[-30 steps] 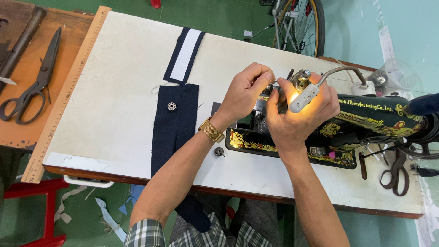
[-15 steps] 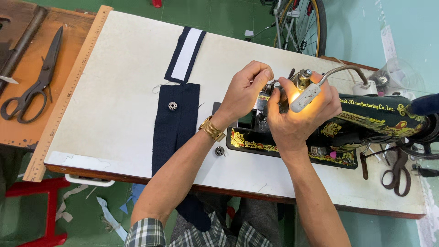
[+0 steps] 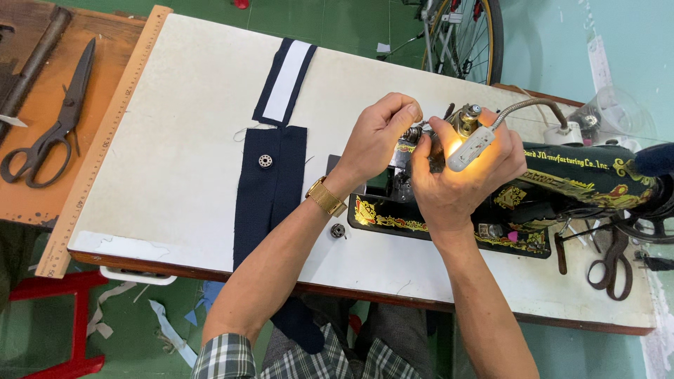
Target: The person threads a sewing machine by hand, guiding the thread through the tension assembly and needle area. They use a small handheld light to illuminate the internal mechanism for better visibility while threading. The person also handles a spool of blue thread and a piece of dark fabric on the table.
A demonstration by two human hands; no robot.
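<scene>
Standing on green floor, white table bears black sewing machine.

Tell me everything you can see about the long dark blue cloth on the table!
The dark blue cloth is a long, narrow strip lying flat on the white table. Its near end hangs over the table's front edge. A small round metal bobbin sits on it. Its far end meets a white piece with blue edges. Neither hand touches it.
</scene>
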